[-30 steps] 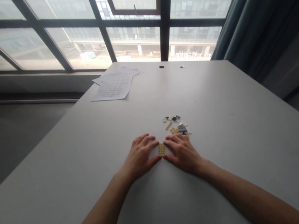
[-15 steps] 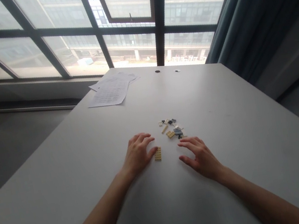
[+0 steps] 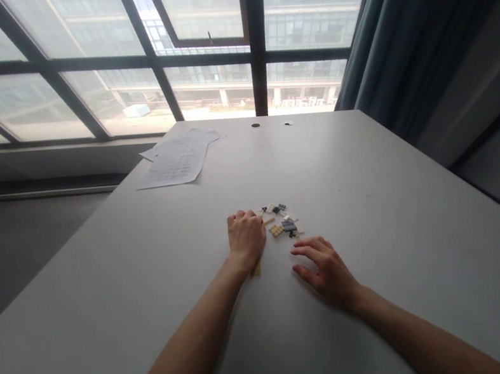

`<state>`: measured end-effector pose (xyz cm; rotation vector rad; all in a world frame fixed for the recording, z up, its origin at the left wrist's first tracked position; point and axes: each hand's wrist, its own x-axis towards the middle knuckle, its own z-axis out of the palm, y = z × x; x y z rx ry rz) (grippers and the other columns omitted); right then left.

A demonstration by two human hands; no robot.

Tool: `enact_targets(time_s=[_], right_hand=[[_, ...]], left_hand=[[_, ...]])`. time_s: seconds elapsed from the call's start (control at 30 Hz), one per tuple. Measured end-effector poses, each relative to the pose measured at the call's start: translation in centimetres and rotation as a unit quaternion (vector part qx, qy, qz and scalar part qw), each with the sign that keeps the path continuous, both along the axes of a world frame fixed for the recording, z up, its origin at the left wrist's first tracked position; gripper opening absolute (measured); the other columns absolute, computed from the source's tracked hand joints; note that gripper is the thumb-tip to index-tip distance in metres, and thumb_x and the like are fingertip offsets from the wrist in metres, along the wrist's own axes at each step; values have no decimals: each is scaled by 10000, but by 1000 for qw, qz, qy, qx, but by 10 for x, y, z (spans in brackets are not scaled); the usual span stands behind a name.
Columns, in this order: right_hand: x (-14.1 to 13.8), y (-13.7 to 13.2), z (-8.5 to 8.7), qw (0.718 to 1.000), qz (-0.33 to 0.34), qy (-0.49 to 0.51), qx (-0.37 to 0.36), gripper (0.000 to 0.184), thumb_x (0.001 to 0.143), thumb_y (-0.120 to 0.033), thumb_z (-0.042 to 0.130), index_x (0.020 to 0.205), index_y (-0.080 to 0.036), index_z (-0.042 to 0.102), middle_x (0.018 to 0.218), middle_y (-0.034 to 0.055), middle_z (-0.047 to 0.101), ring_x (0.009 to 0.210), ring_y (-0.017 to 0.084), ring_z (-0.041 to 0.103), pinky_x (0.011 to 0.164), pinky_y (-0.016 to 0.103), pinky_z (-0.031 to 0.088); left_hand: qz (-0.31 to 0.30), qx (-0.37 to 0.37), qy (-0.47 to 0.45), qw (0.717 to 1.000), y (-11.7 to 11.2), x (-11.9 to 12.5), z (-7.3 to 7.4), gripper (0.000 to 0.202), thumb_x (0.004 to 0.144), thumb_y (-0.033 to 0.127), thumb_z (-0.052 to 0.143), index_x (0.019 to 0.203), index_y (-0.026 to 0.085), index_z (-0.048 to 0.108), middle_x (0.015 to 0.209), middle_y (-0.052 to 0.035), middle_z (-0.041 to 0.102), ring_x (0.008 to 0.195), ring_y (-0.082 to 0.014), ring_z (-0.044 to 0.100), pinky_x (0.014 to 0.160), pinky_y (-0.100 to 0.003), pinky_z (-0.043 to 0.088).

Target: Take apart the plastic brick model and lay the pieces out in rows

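Note:
My left hand [image 3: 246,236] is curled at the left edge of a small pile of toy bricks, its fingertips mostly hidden behind the knuckles. A narrow tan brick plate [image 3: 269,221] pokes out at its thumb side, and the hand appears closed on that piece's near end. Under the wrist lies a larger tan plate [image 3: 255,269], partly covered. My right hand [image 3: 325,267] rests on the table with thumb and fingers apart, holding nothing. Just beyond its fingertips are a tan studded plate [image 3: 276,230] and a grey plate [image 3: 288,225].
Small white and black pieces [image 3: 276,209] lie at the back of the pile. Printed papers [image 3: 176,164] cover the far left of the white table [image 3: 324,167]. Two cable holes, one of them this dark one [image 3: 255,125], sit near the far edge, before the windows.
My left hand has moved forward and right, over the larger tan plate to the pile, and its fingers have curled. The narrow tan plate has turned slightly. My right hand stays nearly still; the view shifts slightly.

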<state>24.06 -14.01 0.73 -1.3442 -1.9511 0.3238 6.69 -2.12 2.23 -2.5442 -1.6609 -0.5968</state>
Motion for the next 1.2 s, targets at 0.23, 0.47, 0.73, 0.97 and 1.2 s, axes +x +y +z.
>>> enact_targets(time_s=[0.23,0.47,0.73,0.97,1.2], right_hand=[[-2,0,4,999,2,54,-8,212,819,-216,634,1029,-204,659,1069,86,656,1035,249,553,933,431,424],[-20,2,16,944,-1,293,-152,199,819,-313,643,976,-193,670,943,61,684,820,188,619,733,314,499],[-34,3,15,898,11,394,-194,162,813,-335,655,828,-178,690,699,4,635,629,127,544,606,250,441],[-41,6,18,891,29,409,-196,186,839,-346,621,801,-174,680,711,16,638,671,143,567,640,263,458],[-44,4,16,881,35,420,-214,219,842,-366,612,773,-162,652,703,18,642,631,127,544,625,253,448]], left_hand=[[-18,16,-38,999,-18,-9,4,213,901,237,509,823,188,701,879,-76,703,895,-244,576,856,-413,359],[-96,43,-195,975,-80,-21,11,107,897,235,564,864,198,658,792,-10,698,798,-181,584,815,-349,400],[-127,77,-247,958,-97,-25,9,58,874,208,597,865,190,652,764,-10,692,772,-175,594,800,-341,417],[-112,55,-269,955,-98,-23,10,52,860,236,620,845,204,658,784,-7,697,768,-173,609,791,-333,423],[-113,49,-253,960,-102,-25,8,119,820,310,676,776,209,630,766,-7,677,767,-182,597,784,-341,407]])
